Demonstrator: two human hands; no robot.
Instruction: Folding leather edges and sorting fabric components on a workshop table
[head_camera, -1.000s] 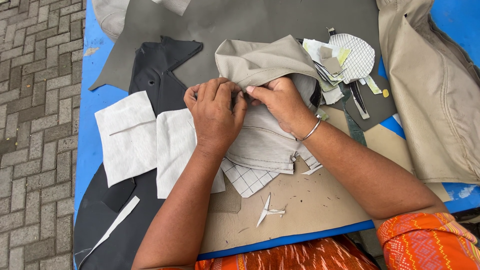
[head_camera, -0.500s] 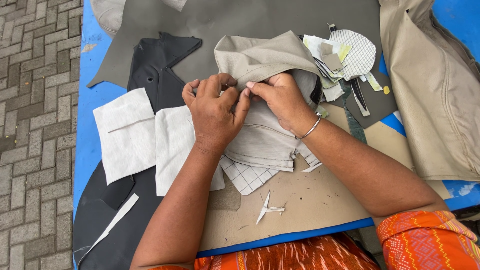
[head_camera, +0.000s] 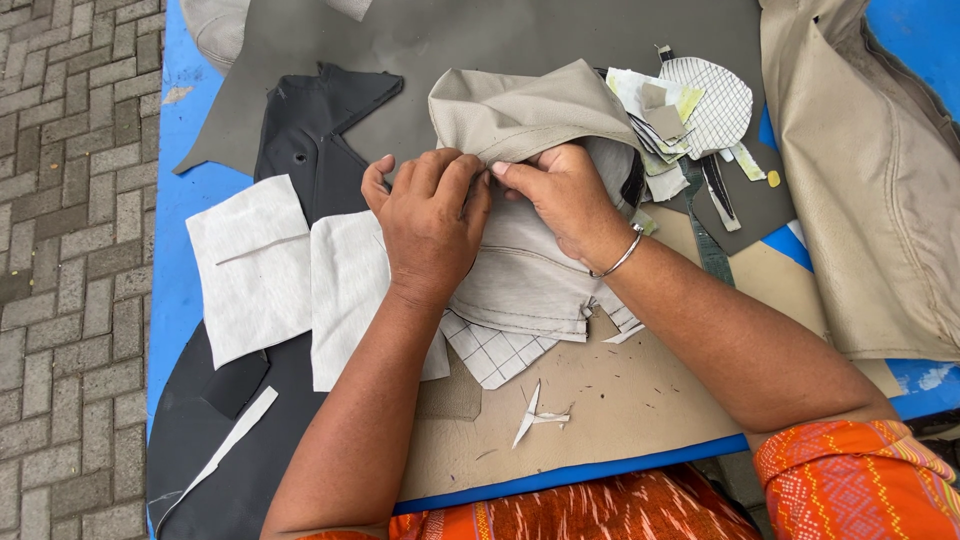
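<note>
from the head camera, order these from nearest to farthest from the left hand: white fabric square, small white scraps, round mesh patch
1. White fabric square, just left of the left hand.
2. Small white scraps, below it on the brown board.
3. Round mesh patch, far upper right, beyond the right hand.

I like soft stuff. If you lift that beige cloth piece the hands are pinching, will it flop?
Probably floppy: the beige cloth piece already folds and droops over the left hand and right hand. It looks light, since fingertips alone raise its edge. It likely won't roll or break.
</note>
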